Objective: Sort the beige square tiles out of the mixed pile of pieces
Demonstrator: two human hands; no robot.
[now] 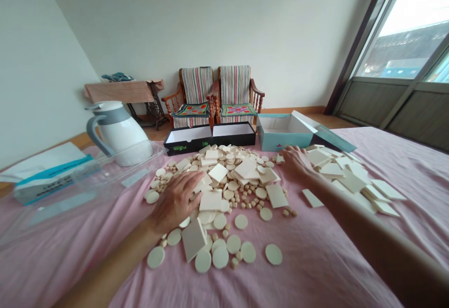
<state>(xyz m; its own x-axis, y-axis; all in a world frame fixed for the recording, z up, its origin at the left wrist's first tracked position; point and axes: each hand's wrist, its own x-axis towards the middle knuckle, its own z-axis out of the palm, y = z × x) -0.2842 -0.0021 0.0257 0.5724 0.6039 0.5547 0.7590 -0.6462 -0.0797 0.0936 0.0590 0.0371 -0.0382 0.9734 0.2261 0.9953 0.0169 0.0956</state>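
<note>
A heap of cream flat pieces lies on a pink bedsheet point(308, 266): square tiles point(210, 201), round discs point(220, 257) and small pellets point(242, 195). My left hand point(175, 202) rests palm down on the near left of the heap, fingers spread beside a square tile. Farther right, my right hand point(296, 164) lies palm down between the heap and a second group of larger square tiles point(352, 181). Neither hand shows a held piece, though the palms hide whatever lies beneath them.
Behind the heap stand an open black box point(210, 137) and a teal-and-white box point(280, 139). To the left are a clear plastic tray point(108, 191) and a white jug point(121, 132). Two striped wooden chairs point(217, 97) stand beyond the bed, with a window point(403, 41) at right.
</note>
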